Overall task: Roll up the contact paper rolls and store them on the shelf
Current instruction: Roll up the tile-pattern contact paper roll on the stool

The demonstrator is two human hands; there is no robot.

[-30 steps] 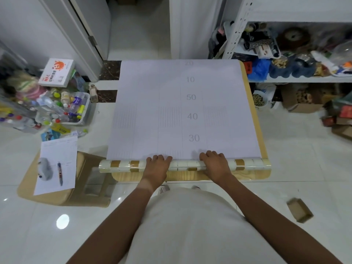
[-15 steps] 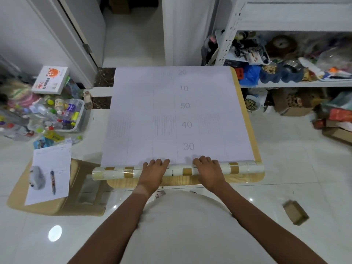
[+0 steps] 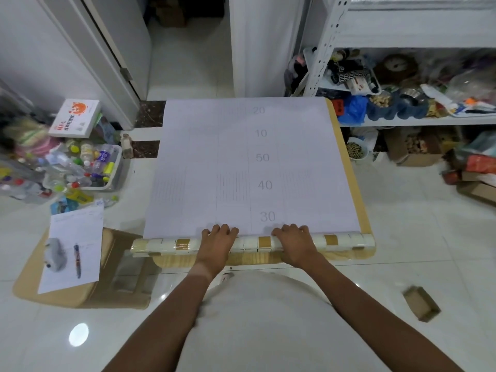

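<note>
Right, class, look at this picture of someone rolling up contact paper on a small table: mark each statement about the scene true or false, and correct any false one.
1. Both hands, left hand and right hand, rest on the rolled part of the contact paper. True.
2. The sheet is fully rolled up. False: most of it lies flat on the table.
3. A pen lies on paper at the left. True.
4. The shelf at the right is bare. False: it holds many things.
</note>
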